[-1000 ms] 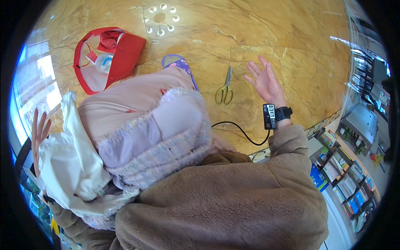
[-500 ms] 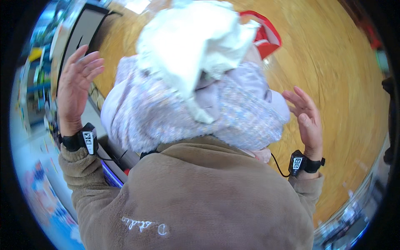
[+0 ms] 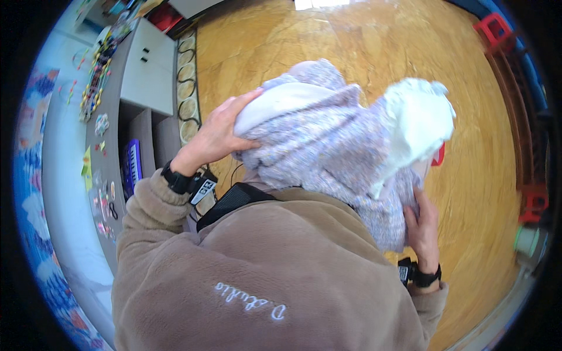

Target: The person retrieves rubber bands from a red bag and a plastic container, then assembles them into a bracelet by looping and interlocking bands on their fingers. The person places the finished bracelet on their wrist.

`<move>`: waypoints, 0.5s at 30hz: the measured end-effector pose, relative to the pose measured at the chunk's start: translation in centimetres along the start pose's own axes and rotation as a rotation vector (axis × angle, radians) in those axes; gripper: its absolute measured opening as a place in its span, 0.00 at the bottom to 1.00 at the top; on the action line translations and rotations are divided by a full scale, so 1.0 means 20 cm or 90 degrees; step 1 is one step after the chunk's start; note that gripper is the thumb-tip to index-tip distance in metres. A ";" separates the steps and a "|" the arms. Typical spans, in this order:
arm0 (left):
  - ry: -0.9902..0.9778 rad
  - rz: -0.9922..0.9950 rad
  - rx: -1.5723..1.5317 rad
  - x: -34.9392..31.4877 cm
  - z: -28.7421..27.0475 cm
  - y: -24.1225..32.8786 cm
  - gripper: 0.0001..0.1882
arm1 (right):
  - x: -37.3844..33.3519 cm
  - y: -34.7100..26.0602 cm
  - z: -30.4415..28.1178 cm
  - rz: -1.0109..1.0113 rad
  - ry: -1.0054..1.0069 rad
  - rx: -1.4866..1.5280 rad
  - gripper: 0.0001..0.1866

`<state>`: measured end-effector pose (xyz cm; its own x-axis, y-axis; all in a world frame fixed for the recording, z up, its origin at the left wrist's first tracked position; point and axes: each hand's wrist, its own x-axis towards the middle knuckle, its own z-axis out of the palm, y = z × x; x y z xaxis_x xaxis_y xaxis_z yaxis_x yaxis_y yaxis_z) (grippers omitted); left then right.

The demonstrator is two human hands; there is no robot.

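Speckled lilac garment [image 3: 316,143] — frame centre, white cloth [image 3: 415,120] on its right end. Hands, spread half a second ago, now touch it: left hand [image 3: 218,130] grips left edge; right hand [image 3: 425,225] lower right, grip unclear — apparently two-handed handling.

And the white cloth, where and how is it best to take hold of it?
Probably grip the white cloth by its ruffled right edge, coming from the right: that edge juts past the speckled garment, clear of both hands, and the right hand is nearer.
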<state>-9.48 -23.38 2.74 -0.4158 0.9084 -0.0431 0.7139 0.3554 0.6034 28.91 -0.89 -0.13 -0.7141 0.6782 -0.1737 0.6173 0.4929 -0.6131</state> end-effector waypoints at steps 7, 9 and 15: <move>-0.035 0.048 -0.259 0.17 -0.03 -0.11 0.22 | -0.14 0.18 -0.10 0.155 -0.102 0.195 0.09; -0.066 0.032 -0.303 0.25 -0.01 -0.12 0.23 | -0.14 0.18 -0.12 0.164 -0.100 0.140 0.09; -0.052 0.229 0.024 0.38 0.04 -0.06 0.31 | -0.10 0.01 -0.06 0.010 0.123 -0.152 0.16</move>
<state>-13.01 -16.66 1.06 -0.0886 0.9909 0.1018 0.8274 0.0162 0.5614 30.90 -1.58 1.07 -0.6414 0.7670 -0.0174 0.7047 0.5801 -0.4085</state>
